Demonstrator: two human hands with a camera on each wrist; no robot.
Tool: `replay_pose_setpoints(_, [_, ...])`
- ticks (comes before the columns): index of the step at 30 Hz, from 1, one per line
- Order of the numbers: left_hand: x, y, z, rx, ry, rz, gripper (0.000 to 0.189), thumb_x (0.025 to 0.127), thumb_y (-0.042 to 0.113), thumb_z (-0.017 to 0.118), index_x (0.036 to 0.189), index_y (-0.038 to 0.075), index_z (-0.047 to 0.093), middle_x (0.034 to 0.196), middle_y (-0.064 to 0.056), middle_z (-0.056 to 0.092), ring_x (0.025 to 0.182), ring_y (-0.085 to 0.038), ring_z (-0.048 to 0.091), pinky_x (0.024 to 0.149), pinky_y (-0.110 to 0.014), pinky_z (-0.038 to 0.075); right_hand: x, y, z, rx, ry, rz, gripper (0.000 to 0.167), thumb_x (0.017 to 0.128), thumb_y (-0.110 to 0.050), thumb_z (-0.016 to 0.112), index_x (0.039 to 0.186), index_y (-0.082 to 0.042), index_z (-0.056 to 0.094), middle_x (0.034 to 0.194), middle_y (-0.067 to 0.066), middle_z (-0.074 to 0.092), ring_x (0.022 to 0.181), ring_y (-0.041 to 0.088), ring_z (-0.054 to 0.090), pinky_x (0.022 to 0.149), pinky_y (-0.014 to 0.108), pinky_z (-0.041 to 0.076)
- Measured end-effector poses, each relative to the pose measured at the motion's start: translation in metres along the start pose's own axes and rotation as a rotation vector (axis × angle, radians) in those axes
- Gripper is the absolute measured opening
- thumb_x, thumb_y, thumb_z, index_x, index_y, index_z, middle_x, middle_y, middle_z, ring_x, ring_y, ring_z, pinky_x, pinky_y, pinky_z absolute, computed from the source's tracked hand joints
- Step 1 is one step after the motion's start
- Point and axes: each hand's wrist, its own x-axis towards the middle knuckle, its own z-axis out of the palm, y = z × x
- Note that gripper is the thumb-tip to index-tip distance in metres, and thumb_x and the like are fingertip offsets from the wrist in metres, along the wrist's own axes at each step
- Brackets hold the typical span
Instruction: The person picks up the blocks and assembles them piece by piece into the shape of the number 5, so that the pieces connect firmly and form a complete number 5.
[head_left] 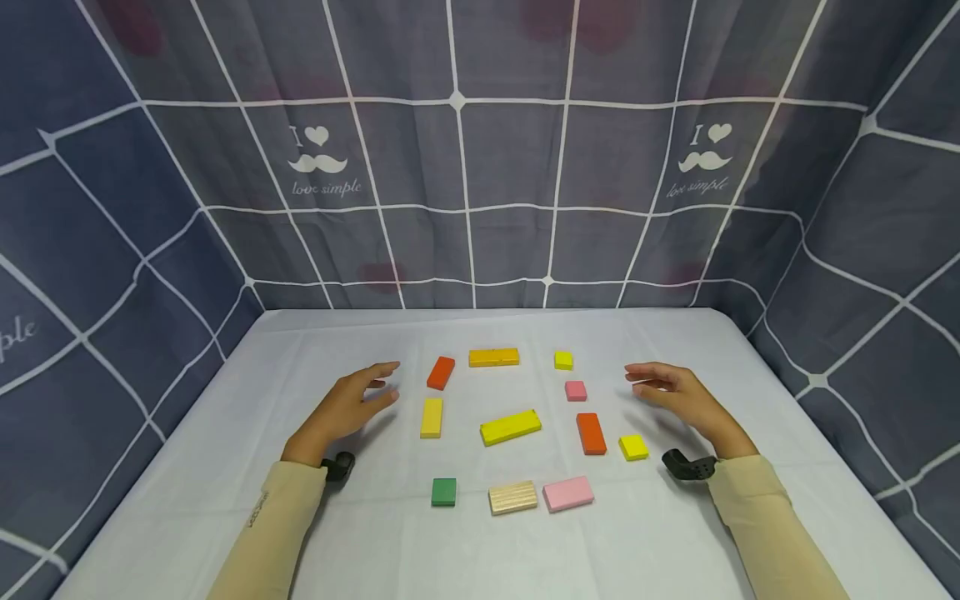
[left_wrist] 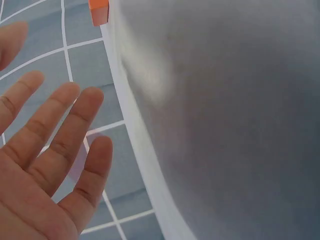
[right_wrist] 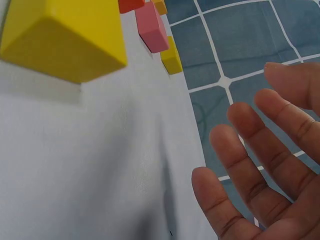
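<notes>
My left hand (head_left: 347,408) hovers over the left of the table, fingers loosely extended and holding nothing. Nearest to it are an orange-red block (head_left: 441,372) and a pale yellow block (head_left: 431,417). On the other side, my right hand (head_left: 678,398) is also raised with relaxed fingers and nothing in it. Close by lie a yellow square block (head_left: 633,447), a red-orange block (head_left: 591,433) and a small pink block (head_left: 576,391). In the right wrist view, the yellow block (right_wrist: 65,40) looms large, apart from the fingers (right_wrist: 235,150).
Between the hands lie a bright yellow bar (head_left: 511,427), an orange-yellow bar (head_left: 493,357) and a small yellow cube (head_left: 563,360). Nearer the front are a green block (head_left: 443,492), a ridged wooden block (head_left: 513,497) and a pink block (head_left: 567,494). Checked curtains (head_left: 510,158) enclose the white table (head_left: 375,550).
</notes>
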Motion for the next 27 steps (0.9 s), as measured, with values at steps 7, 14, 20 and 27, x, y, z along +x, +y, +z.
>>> replay_pose_setpoints(7, [0.004,-0.003,0.001,-0.040,-0.035,0.021,0.058,0.108,0.019,0.069,0.159,0.000,0.050,0.161,-0.024,0.051,0.134,-0.046,0.060,0.113,-0.065,0.045,0.004,-0.005,0.006,0.020,-0.021,0.016,0.046,0.107,-0.012,0.070,0.146,0.008,0.060,0.139,0.025,0.068,0.116,0.012,0.064,0.092,0.017,0.052])
replay_pose_setpoints(14, [0.011,-0.003,-0.002,-0.081,-0.090,0.010,0.055,0.109,0.019,0.067,0.158,0.001,0.051,0.151,-0.025,0.059,0.130,-0.046,0.062,0.109,-0.062,0.049,0.008,-0.006,0.010,0.037,-0.032,0.047,0.047,0.106,-0.014,0.070,0.146,0.008,0.060,0.138,0.025,0.068,0.113,0.007,0.064,0.092,0.016,0.052])
replay_pose_setpoints(20, [0.018,-0.002,-0.004,-0.112,-0.110,-0.045,0.054,0.109,0.020,0.067,0.159,0.004,0.051,0.149,-0.023,0.061,0.127,-0.043,0.063,0.109,-0.059,0.050,0.013,-0.009,0.014,0.038,-0.058,0.055,0.048,0.107,-0.015,0.070,0.147,0.008,0.059,0.139,0.025,0.068,0.119,0.021,0.067,0.092,0.016,0.052])
replay_pose_setpoints(27, [0.027,-0.002,-0.002,-0.161,-0.143,-0.067,0.055,0.110,0.021,0.066,0.160,0.005,0.051,0.144,-0.022,0.064,0.130,-0.045,0.061,0.107,-0.059,0.051,0.019,-0.011,0.016,0.050,-0.115,0.066,0.048,0.108,-0.015,0.068,0.149,0.008,0.057,0.141,0.026,0.066,0.125,0.039,0.064,0.093,0.020,0.054])
